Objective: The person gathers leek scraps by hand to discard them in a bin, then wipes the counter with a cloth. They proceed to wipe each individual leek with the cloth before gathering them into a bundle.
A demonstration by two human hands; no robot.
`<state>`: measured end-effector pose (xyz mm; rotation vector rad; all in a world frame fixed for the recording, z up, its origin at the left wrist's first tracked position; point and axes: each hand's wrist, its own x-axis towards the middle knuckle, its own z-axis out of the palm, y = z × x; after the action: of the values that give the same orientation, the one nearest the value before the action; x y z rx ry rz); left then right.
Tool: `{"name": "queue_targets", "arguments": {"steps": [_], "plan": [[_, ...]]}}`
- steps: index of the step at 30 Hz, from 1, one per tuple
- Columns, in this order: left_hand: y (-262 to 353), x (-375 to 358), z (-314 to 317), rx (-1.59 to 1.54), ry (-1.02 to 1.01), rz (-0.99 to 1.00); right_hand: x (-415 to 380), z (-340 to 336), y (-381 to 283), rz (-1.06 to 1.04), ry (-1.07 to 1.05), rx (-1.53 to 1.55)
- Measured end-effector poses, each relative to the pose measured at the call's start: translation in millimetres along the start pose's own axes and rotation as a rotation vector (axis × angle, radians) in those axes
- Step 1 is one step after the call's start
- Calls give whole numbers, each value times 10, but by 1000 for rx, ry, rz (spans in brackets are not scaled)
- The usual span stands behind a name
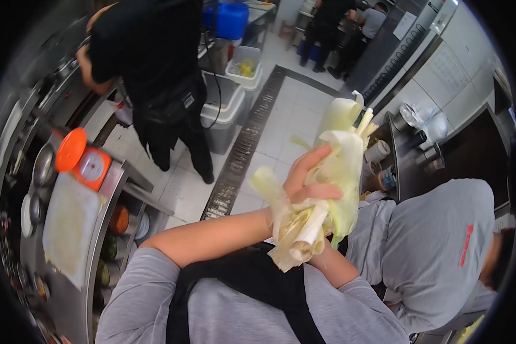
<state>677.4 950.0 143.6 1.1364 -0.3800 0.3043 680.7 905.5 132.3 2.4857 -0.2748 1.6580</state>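
Note:
A bundle of pale green and white leafy stalks (345,155), with white root ends toward my chest, is held up in front of me. My left hand (311,180) wraps round it from the left side, with the thumb across the leaves. Loose leaf strips hang beside my left wrist. My right forearm passes beneath the bundle, and my right hand is hidden behind the leaves.
A person in black (155,74) stands ahead at the left; a person in grey (436,246) is close on the right. A steel counter holds a white cutting board (71,226) and an orange scale (92,167). Grey bins (221,123) stand beside a floor drain (246,137).

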Motion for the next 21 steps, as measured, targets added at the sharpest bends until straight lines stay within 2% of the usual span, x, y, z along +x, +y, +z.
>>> {"name": "queue_targets", "arguments": {"steps": [1,2,5,6,7,9,14,17,21], "plan": [[-87,209,3,22,-25,64,90,230,21,8,-26,14],[-319,489,-37,392,-47,580,148,451,77,21,-48,32],[-472,1173,-50,350,-185,587,394,1071,28,51,-98,103],[-543,1359,-22,189,-229,348,437,1277,42,66,-113,132],[-651,1588,-16,178,-239,342,443,1468,101,80,-134,159],[-970,2046,10,333,-277,638,417,1918,332,108,-179,225],[-1812,3152,-67,375,-236,637,880,3569,-5,100,-294,472],[-2227,3947,-74,434,-172,597,1138,4407,13,96,-403,662],[-2503,4780,-245,407,-56,545,1464,5193,-174,62,-537,889]]}}
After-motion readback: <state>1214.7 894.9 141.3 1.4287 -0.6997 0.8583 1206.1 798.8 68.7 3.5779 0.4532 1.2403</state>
